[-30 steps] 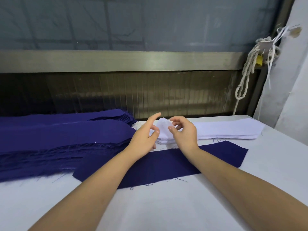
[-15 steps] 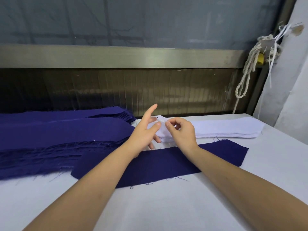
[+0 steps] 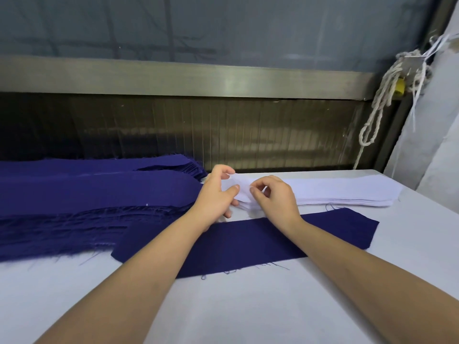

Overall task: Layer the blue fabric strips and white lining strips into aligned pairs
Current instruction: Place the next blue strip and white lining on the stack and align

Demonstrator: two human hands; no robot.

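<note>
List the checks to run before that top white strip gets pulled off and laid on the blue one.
1. Blue strip lies flat on the table: ok.
2. Left hand and right hand pinch the raised end of the white strip: ok.
3. Only one layer is pinched: cannot tell.
4. White strip is free of the white stack: not ok, only its end is raised.
5. Blue strip's edges are clean: not ok, loose threads trail from its near edge.
</note>
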